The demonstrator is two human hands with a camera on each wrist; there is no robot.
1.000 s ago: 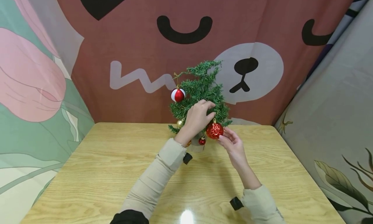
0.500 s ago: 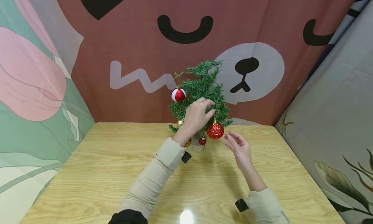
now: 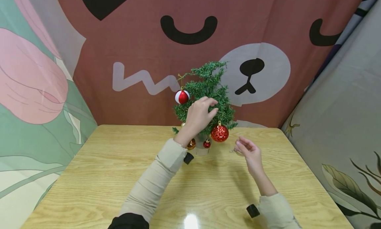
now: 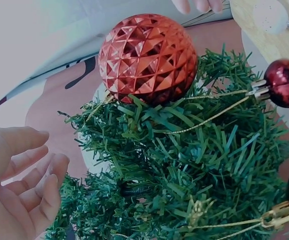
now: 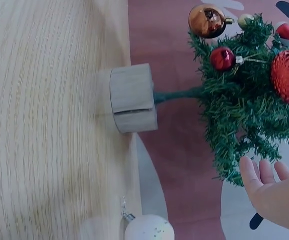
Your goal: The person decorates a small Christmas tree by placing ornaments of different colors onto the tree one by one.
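Observation:
A small green Christmas tree [image 3: 208, 83] stands on the table, hung with bauble ornaments. My left hand [image 3: 198, 114] is in front of its middle branches, fingers loosely bent; in the left wrist view this hand [image 4: 22, 182] holds nothing. A large faceted red bauble [image 3: 219, 133] hangs from a low right branch. To its right, my right hand [image 3: 250, 153] hovers apart from it. The right wrist view shows that hand [image 5: 274, 187] with relaxed, parted fingers and nothing in them. A white bauble [image 5: 149, 231] lies on the table, mostly hidden behind the right hand in the head view.
A red-and-white bauble [image 3: 182, 97] hangs at the tree's left. Lower down are a small red bauble [image 3: 206, 143] and a copper-gold one [image 3: 191, 144]. The tree's block base [image 5: 133, 99] rests on the wooden table [image 3: 119, 176]. A printed curtain [image 3: 134, 40] stands behind.
My right hand has let go of the large red bauble and moved right, away from it; the bauble stays hanging. My left hand has drawn slightly up and left.

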